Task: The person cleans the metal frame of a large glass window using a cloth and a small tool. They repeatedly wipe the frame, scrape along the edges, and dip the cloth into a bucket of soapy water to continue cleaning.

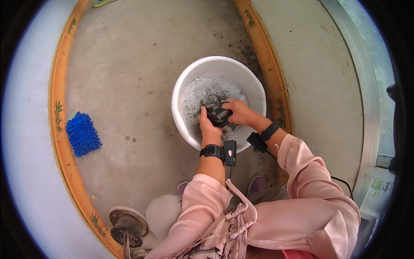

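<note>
A white plastic tub [182, 124] stands on the floor before me, holding sudsy water [207, 84] with white foam and bubbles. Just over the water, a bunched dark cloth [217, 114] with lighter grey-green patches is gripped between both hands. My left hand [209, 124] cups it from the near left side, thumb up along its edge. From the right, my right hand [240, 111] grips the cloth with bent fingers. Part of the cloth's underside is hidden by my hands, and I cannot tell how much of it is under water.
A blue chenille wash mitt [83, 134] lies on the concrete floor [129, 81] by the orange tile skirting at left. At lower left stands a rusty round metal stand [127, 223]. Black wrist-strapped devices trail cables from both arms. A raised ledge [318, 97] runs along the right.
</note>
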`<state>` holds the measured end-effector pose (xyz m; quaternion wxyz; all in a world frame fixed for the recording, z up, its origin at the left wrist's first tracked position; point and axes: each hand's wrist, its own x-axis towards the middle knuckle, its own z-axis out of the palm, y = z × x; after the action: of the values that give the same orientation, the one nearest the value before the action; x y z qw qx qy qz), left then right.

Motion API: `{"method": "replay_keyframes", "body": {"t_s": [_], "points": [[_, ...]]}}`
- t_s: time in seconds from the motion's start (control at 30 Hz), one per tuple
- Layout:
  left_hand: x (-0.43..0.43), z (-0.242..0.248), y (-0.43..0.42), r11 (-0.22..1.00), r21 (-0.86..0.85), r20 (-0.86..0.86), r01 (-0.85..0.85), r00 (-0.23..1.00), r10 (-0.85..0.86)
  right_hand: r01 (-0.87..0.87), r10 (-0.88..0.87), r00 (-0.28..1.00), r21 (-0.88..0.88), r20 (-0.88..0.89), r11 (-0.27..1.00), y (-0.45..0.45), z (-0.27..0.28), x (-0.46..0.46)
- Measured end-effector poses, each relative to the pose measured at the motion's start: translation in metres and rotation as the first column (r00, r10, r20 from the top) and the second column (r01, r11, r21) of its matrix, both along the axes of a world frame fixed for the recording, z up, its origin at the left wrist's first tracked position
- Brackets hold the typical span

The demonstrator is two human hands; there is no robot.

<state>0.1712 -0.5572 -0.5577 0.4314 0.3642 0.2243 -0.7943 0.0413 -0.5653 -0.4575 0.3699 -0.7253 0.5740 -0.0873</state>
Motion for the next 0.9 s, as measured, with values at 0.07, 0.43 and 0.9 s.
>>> {"method": "replay_keyframes", "body": {"t_s": [0.07,0.43,0.9], "points": [[0.001,0.003,-0.001,0.996,-0.077,-0.167,-0.042,0.986,0.029,-0.034,0.035,0.999,-0.030,0.038,0.999,0.017,0.022,0.005],[-0.021,0.035,0.002,0.992,-0.078,0.053,-0.098,0.993,0.102,0.227,-0.251,0.960,-0.180,-0.127,0.957,0.019,-0.001,0.027],[0.007,0.040,-0.016,0.997,0.029,0.682,0.076,0.727,-0.075,-0.075,0.052,0.865,-0.027,-0.499,0.997,0.000,-0.077,-0.002]]}}
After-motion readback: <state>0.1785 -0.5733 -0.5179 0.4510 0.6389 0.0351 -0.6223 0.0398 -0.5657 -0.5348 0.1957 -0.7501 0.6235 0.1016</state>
